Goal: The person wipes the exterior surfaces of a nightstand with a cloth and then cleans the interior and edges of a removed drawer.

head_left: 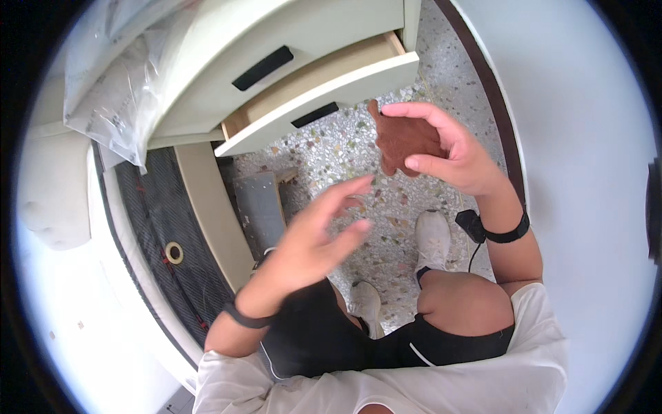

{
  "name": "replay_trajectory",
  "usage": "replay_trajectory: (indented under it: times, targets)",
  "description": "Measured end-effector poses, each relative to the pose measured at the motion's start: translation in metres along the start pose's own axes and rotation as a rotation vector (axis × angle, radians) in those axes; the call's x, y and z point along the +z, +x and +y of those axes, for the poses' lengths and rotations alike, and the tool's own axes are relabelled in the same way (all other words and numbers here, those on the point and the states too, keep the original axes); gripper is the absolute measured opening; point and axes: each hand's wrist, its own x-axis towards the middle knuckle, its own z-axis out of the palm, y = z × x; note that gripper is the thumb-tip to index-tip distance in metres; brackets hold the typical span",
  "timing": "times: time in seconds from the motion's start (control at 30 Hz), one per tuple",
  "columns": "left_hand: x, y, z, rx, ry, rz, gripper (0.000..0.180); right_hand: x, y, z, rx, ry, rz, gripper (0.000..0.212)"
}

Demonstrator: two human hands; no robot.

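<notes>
My right hand (460, 150) grips a flat, reddish-brown plush piece (407, 140) between thumb and fingers, with stubby lobes sticking out along its edge. It is held above the speckled floor, to the right of a partly pulled-out drawer (324, 110). What exactly the plush piece depicts cannot be made out. My left hand (324, 231) hovers lower and to the left, its fingers apart and nothing in them. Between the left fingertips and the plush piece there is a small gap.
A pale cabinet with black handles (263, 67) stands ahead, and clear plastic sheeting (131, 90) hangs at its left. Below the drawer sits a grey box-like piece (260, 207). A roll of tape (174, 253) lies on a dark surface. A white wall (572, 138) bounds the right.
</notes>
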Motion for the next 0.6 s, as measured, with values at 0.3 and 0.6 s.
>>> replay_trajectory:
  times: [0.3, 0.6]
  targets:
    - [0.088, 0.036, -0.053, 0.075, -0.089, 0.405, 0.070, 0.031, -0.023, 0.003, 0.093, 0.026, 0.107, 0.069]
    - [0.068, 0.049, -0.092, 0.142, -0.217, 0.336, 0.012, 0.035, -0.025, 0.034, 0.238, -0.565, 0.292, 0.030]
